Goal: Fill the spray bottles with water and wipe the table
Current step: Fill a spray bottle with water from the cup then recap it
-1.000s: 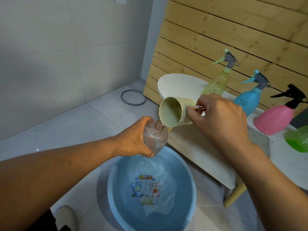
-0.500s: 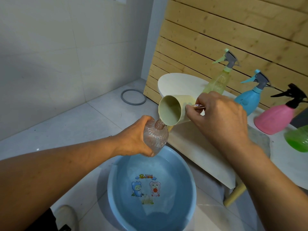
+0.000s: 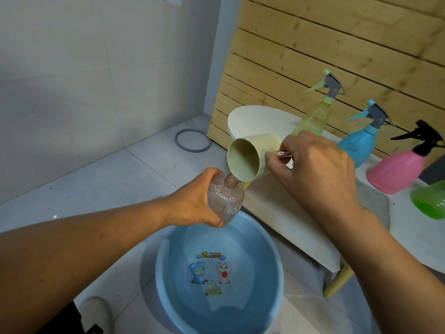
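A clear ribbed bottle (image 3: 225, 200), uncapped, is gripped by the curled fingers of the left hand (image 3: 192, 201) directly above the blue basin (image 3: 166, 280). A cream cup (image 3: 250, 157), tipped sideways with its rim at the bottle's neck, is held by the right hand (image 3: 313, 169), its fingers curled round the cup, above and right of the basin.

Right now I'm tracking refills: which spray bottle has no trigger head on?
The clear ribbed bottle in the left hand; the table's yellow, blue and pink ones have theirs.

There are 5 spray bottles: 1 clear (image 3: 225, 201), 1 yellow (image 3: 313, 119), 1 blue (image 3: 358, 143), 1 pink (image 3: 397, 169), 1 green (image 3: 431, 201); 1 cup (image 3: 250, 157); 1 basin (image 3: 274, 280); 1 ring (image 3: 192, 140).
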{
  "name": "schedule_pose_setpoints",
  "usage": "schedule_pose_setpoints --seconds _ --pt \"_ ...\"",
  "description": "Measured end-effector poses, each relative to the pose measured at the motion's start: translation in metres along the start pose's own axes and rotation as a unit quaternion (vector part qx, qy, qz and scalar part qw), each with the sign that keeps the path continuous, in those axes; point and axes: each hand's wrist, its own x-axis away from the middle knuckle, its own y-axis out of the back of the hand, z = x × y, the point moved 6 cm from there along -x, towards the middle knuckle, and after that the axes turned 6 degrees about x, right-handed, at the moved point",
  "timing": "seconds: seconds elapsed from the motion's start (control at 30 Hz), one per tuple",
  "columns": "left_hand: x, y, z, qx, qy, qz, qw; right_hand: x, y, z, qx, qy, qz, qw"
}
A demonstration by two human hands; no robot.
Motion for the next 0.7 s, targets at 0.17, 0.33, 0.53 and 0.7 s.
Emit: schedule_pose_setpoints --seconds 0.17,0.33,0.53,0.7 --pt "0.0002 0.0005 0.0005 0.004 0.0 -0.002 1.0 -0.0003 0.0024 0.0006 0.004 0.004 -0.008 1.0" --pt "0.0001 -0.0001 0.0014 0.009 -0.001 -0.002 1.0 -0.0004 0.0053 0.0024 0.008 0.015 -0.014 1.0" --pt "-0.0004 0.0001 0.0012 0.007 -0.003 -0.007 1.0 0.001 0.0061 0.0033 0.014 0.029 -0.016 0.999" --pt "0.0005 -0.0002 0.0001 0.013 -0.002 -0.008 1.0 0.002 0.0077 0.005 0.017 0.038 -0.022 0.999"
